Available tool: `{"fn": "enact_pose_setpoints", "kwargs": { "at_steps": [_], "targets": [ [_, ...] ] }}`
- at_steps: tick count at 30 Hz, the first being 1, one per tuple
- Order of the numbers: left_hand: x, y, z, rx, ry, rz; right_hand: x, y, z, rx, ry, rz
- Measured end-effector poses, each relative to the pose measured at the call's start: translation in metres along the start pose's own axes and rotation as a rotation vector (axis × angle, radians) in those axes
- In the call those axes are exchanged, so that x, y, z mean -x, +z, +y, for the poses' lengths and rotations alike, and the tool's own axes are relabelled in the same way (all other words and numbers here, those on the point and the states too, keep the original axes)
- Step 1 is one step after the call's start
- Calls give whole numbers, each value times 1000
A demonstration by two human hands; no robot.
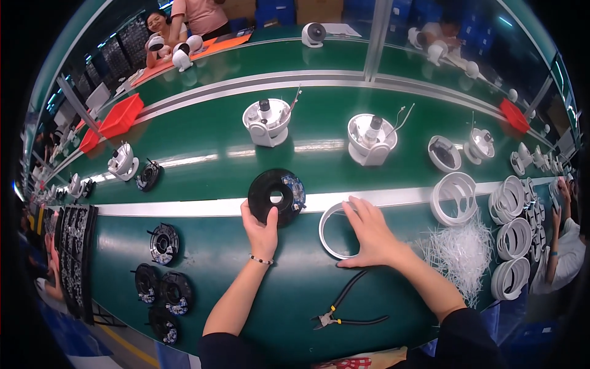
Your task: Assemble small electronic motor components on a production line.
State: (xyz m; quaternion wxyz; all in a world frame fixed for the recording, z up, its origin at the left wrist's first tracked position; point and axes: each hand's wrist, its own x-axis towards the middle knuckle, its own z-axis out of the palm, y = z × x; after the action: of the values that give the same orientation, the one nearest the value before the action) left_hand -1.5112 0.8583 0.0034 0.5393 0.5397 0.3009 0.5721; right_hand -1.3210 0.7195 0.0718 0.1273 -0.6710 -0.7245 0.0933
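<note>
In my left hand (261, 232) is a black round disc (263, 187) with a hole at its centre and a blue circuit board (294, 189) on its right side. The thumb lies on its face near the hole; the other fingers are mostly hidden behind it. My right hand (373, 234) curls around the right side of a white plastic ring (322, 232), beside the disc and apart from it. Below the right hand, diagonal cutters (332, 317) with black and yellow handles lie spread on the green bench.
Several similar black discs (164, 243) lie at left, near a black rack (75, 264). White rings (453, 198) and a heap of thin white strips (458, 255) are at right. White camera housings (372, 138) stand on the green belt (209, 135) beyond. Other people are at the far side and edges.
</note>
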Motion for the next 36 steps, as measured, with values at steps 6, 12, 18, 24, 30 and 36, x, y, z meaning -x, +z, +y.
{"fn": "enact_pose_setpoints", "kwargs": {
  "at_steps": [6, 12, 18, 24, 30, 36],
  "targets": [
    [14, 3, 7, 6, -12, -34, -18, 10, -12, -554, 120, 465],
    [36, -16, 19, 100, -209, -638, -53, 33, -58, -804, 114, 490],
    [5, -17, 51, 862, -685, -500, -57, 22, -76, -559, -71, 557],
    [2, -39, 55, 811, -837, -390, -65, 0, -93, -302, -144, 304],
    [13, -20, 33, 922, -876, -519, -59, 8, -66, -258, -430, 260],
    [20, -22, 23, 1097, -760, -503, -49, 8, -80, -983, -168, 333]
  ]
}}
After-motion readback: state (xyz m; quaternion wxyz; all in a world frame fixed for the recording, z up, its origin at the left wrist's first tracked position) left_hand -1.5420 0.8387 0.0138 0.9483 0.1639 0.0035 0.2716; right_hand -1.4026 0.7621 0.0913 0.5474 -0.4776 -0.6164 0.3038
